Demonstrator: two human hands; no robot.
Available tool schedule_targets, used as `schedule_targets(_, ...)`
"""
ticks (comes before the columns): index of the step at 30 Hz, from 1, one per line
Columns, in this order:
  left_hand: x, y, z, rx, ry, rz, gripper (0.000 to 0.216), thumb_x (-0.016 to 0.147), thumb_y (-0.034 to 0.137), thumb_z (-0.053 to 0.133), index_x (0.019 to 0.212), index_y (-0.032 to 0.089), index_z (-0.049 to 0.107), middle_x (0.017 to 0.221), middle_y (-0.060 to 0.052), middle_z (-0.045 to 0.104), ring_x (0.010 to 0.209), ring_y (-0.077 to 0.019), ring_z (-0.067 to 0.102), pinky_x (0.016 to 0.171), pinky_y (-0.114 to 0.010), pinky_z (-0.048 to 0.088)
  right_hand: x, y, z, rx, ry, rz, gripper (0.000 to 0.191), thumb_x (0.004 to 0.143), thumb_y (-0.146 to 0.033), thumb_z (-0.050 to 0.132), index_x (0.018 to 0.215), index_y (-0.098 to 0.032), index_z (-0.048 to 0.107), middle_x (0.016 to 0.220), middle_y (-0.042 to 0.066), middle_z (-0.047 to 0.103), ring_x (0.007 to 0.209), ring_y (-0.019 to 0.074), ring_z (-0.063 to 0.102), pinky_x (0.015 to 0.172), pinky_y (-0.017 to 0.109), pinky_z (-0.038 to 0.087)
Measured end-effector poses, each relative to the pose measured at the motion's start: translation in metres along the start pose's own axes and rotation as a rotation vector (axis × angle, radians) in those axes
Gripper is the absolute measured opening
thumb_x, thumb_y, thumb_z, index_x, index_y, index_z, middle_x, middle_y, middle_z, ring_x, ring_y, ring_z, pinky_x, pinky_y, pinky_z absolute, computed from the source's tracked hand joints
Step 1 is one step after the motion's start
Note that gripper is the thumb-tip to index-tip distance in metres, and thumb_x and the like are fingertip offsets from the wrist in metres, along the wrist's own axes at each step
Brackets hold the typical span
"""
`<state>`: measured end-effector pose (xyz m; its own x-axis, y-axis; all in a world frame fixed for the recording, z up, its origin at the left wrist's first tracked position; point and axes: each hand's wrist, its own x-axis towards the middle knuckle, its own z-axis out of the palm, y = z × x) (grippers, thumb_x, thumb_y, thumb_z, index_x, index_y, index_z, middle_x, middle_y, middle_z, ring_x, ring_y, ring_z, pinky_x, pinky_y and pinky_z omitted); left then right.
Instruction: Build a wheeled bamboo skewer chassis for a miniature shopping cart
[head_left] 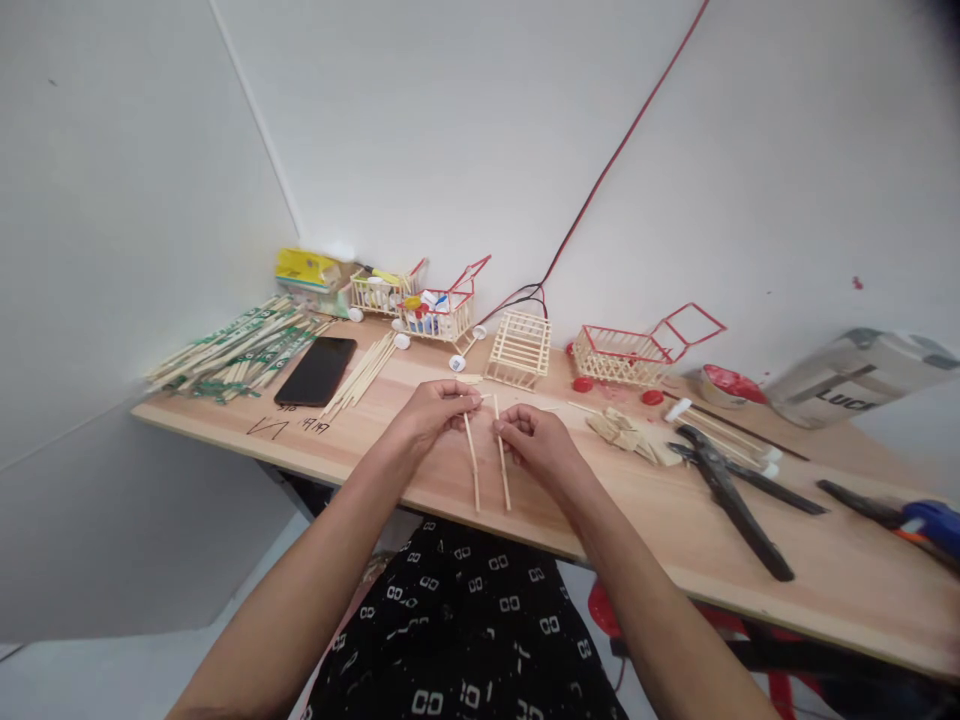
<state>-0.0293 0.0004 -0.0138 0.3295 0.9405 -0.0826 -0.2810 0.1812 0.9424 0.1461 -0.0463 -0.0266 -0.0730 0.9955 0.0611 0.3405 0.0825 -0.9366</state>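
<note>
Centre frame: left hand [439, 408] is pinching the top of one thin pale wooden stick [472, 465] and right hand [536, 440] is pinching a second stick [504, 470], both lying parallel and apart on the light wooden tabletop [637, 510]. Seemingly the hands are spacing the pair; evening the gap is calling for small fingertip nudges.

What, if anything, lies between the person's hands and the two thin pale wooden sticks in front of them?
Nothing visible does. The left hand pinches the top of one thin pale wooden stick, the right hand the other stick; the black metal pliers lie apart to the right.
</note>
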Motion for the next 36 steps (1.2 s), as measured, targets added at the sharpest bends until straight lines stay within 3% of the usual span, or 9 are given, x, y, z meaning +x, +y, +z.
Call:
schedule_targets(9, 0.0, -0.003, -0.002, -0.004, -0.014, 0.015, 0.029, 0.053, 0.024, 0.084, 0.073, 0.01, 0.068, 0.066, -0.002, 0.061, 0.057, -0.0075, 0.052, 0.053, -0.02, 0.039, 0.0, 0.003, 0.0, -0.035, 0.02, -0.054, 0.025, 0.079, -0.044, 0.059, 0.079, -0.019, 0.057, 0.056, -0.005, 0.051, 0.045, 0.0085, 0.042, 0.044, 0.021, 0.032)
schedule_targets(19, 0.0, -0.004, -0.002, -0.007, -0.002, 0.017, 0.028, 0.054, 0.023, 0.083, 0.073, 0.01, 0.068, 0.066, -0.002, 0.062, 0.056, -0.0072, 0.051, 0.053, -0.02, 0.039, 0.0, 0.0, 0.0, -0.043, -0.011, -0.013, 0.024, 0.08, -0.042, 0.057, 0.076, -0.018, 0.056, 0.052, -0.006, 0.047, 0.043, 0.0079, 0.038, 0.042, 0.02, 0.028)
schedule_targets(36, -0.002, -0.004, -0.002, 0.009, -0.002, 0.044, 0.031, 0.052, 0.026, 0.084, 0.073, 0.01, 0.068, 0.068, -0.002, 0.062, 0.056, -0.0067, 0.05, 0.052, -0.02, 0.038, -0.002, -0.009, 0.003, 0.222, -0.071, 0.071, 0.033, 0.074, -0.048, 0.065, 0.073, -0.016, 0.057, 0.052, -0.005, 0.048, 0.042, 0.0054, 0.033, 0.042, 0.021, 0.019)
